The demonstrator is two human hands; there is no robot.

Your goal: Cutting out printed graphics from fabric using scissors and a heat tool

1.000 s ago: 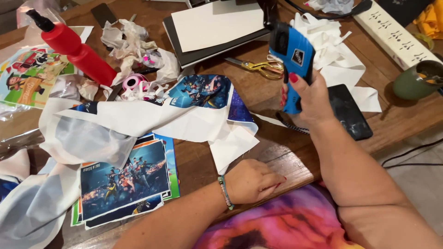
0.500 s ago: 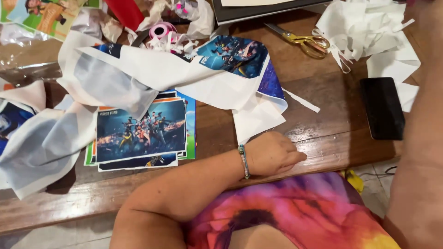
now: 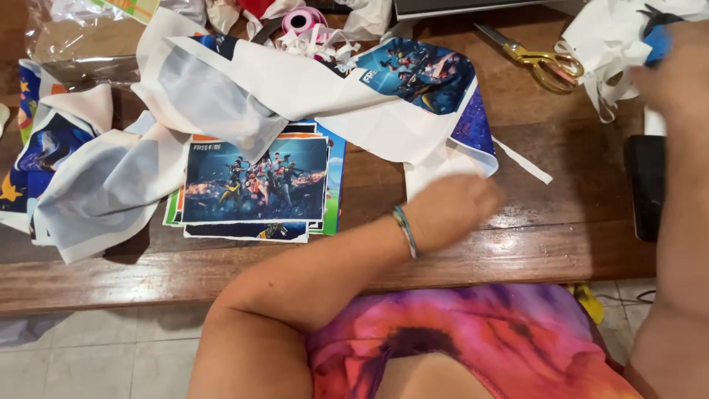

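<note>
- Far to the left of the left hand (image 3: pixel 450 210), white backing paper (image 3: pixel 111 185) lies crumpled over the wooden table (image 3: pixel 517 244), with more printed sheets half under it.
- Nearer, still left of that hand, a stack of printed game pictures (image 3: pixel 255 181) lies flat, squared up and apparently already trimmed.
- The left hand rests fisted, fingers curled together, on the table; its knuckles meet the loose corner of a long printed sheet (image 3: pixel 413 74) that drapes away above and left of it, seemingly not yet cut apart.
- Above and to its right, gold-handled scissors (image 3: pixel 535 59) lie untouched.
- The right hand (image 3: pixel 676 81) is blurred at the frame edge around something blue (image 3: pixel 657 44); whether it pinches it I cannot tell. A dark phone (image 3: pixel 646 185) lies just below.
</note>
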